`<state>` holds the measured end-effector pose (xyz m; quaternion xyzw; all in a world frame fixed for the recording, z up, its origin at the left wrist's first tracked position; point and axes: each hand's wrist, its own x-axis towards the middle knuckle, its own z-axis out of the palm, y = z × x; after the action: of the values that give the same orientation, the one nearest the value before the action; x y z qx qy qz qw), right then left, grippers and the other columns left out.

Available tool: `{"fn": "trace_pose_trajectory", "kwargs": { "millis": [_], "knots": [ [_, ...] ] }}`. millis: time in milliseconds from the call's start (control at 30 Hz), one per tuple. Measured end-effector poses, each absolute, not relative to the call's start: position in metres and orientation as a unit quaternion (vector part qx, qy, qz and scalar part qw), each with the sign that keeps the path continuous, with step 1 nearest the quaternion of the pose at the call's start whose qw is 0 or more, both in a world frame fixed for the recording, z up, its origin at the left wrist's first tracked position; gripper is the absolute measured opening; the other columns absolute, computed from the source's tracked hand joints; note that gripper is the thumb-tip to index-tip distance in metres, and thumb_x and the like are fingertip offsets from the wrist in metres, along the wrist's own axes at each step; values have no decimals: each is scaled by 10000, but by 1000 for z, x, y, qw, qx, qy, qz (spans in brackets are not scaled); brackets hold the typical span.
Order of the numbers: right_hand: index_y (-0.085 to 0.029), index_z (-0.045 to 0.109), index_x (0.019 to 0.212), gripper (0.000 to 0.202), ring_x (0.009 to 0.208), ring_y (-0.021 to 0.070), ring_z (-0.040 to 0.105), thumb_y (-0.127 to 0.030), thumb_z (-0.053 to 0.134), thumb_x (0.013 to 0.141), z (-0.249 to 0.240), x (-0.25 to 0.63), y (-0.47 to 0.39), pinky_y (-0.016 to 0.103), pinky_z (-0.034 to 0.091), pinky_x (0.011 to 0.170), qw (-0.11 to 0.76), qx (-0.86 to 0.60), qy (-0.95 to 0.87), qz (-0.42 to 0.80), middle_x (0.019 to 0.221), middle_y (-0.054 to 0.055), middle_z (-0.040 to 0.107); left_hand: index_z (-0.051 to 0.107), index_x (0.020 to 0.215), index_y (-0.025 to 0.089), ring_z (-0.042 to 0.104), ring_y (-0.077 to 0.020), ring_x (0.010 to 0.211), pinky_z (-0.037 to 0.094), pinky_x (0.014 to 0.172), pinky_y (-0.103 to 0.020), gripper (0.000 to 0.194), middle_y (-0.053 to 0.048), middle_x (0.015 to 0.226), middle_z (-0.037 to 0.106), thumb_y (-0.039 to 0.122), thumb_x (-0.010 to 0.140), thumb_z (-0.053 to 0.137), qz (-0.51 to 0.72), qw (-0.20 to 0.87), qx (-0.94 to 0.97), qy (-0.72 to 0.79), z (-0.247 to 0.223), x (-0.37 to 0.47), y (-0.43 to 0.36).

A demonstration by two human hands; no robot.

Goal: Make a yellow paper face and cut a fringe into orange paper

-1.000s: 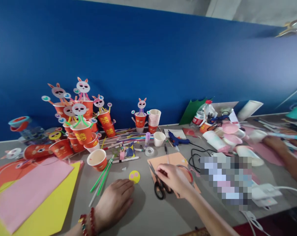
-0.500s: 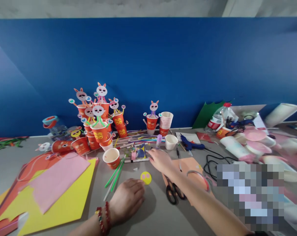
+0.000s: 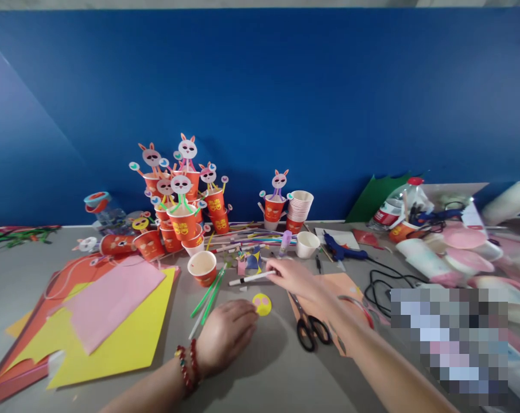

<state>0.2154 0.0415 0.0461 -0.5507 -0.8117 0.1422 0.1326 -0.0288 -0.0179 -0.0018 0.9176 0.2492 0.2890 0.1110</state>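
My right hand (image 3: 288,276) is closed around the end of a white marker (image 3: 252,278), lifted off the table with its black cap pointing left. My left hand (image 3: 229,328), with red beaded bracelets at the wrist, rests on the table, fingers loosely stretched. Its fingertips reach the left edge of a small yellow paper disc (image 3: 262,306) bearing two pink spots. Black-handled scissors (image 3: 310,332) lie below my right forearm, partly on an orange paper sheet (image 3: 333,282). Left of the marker stands an orange-red paper cup (image 3: 203,272), with green straws (image 3: 212,297) beside it.
Several cups with paper rabbit heads (image 3: 182,209) are stacked at the back left. A cup stack (image 3: 299,211), a white cup (image 3: 307,245) and a blue glue gun (image 3: 344,249) with a black cord stand or lie behind my right hand. Coloured sheets (image 3: 135,338) cover the left side.
My right hand has picked up the white marker from the table. My left hand stays by the yellow disc. The view has tilted down slightly.
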Motion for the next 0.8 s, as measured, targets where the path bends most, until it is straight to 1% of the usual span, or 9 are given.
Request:
{"fn": "trace_pose_trajectory", "kwargs": {
  "millis": [67, 167, 200, 333, 433, 533, 600, 733, 800],
  "knots": [
    [-223, 597, 913, 87, 689, 144, 599, -270, 528, 935, 58, 227, 33, 217, 383, 604, 161, -540, -809, 169, 773, -16, 649, 551, 1216, 202, 594, -214, 1105, 489, 969, -369, 280, -91, 1190, 640, 172, 945, 486, 332, 103, 889, 299, 1, -32, -14],
    [-221, 602, 903, 130, 655, 138, 545, -326, 533, 937, 68, 236, 18, 219, 385, 586, 266, -511, -775, 261, 733, -22, 598, 462, 1331, 174, 530, -271, 1192, 445, 1015, -447, 401, -142, 1290, 568, 243, 943, 537, 360, 70, 856, 363, 3, -34, -6],
    [-219, 610, 896, 138, 648, 136, 532, -339, 550, 928, 69, 235, 13, 221, 385, 582, 294, -499, -762, 289, 722, -23, 586, 461, 1329, 167, 538, -280, 1173, 455, 995, -453, 408, -147, 1266, 581, 267, 943, 546, 356, 67, 856, 368, 3, -35, -3],
    [-210, 622, 898, 171, 603, 123, 515, -379, 598, 905, 63, 220, -4, 224, 394, 558, 389, -470, -701, 371, 698, -24, 560, 570, 1103, 179, 635, -225, 854, 522, 750, -347, 187, -80, 939, 680, 264, 991, 446, 325, 103, 865, 368, -1, -32, -1],
    [-200, 595, 885, 229, 539, 107, 490, -428, 622, 886, 54, 201, -15, 213, 373, 496, 422, -454, -643, 450, 665, -28, 550, 575, 1003, 185, 632, -198, 764, 490, 676, -296, 199, -62, 864, 674, 260, 1008, 390, 319, 124, 865, 367, -2, -27, -9],
    [-185, 571, 779, 293, 503, 91, 443, -455, 638, 872, 42, 180, -26, 210, 322, 476, 386, -419, -644, 510, 592, -41, 523, 552, 898, 182, 598, -188, 704, 445, 633, -278, 283, -61, 798, 642, 308, 1020, 331, 308, 147, 879, 333, 0, -22, -18],
    [-187, 514, 689, 366, 465, 78, 380, -478, 597, 896, 35, 168, -34, 214, 276, 461, 394, -406, -633, 528, 528, -63, 451, 526, 865, 181, 560, -178, 664, 417, 611, -271, 358, -58, 767, 612, 366, 1027, 266, 292, 201, 884, 304, 2, -21, -22],
    [-187, 501, 628, 409, 432, 68, 300, -490, 622, 875, 43, 169, -43, 220, 207, 425, 409, -398, -602, 558, 488, -75, 381, 473, 813, 183, 464, -125, 580, 374, 567, -231, 419, -1, 672, 503, 451, 1026, 231, 237, 420, 846, 229, 6, -27, -28],
    [-191, 501, 604, 415, 415, 62, 278, -493, 665, 836, 57, 188, -41, 216, 182, 396, 480, -396, -551, 556, 502, -70, 386, 416, 740, 188, 422, -97, 513, 352, 518, -210, 435, 26, 604, 441, 433, 1036, 212, 223, 504, 805, 221, 4, -30, -28]
  ]
}}
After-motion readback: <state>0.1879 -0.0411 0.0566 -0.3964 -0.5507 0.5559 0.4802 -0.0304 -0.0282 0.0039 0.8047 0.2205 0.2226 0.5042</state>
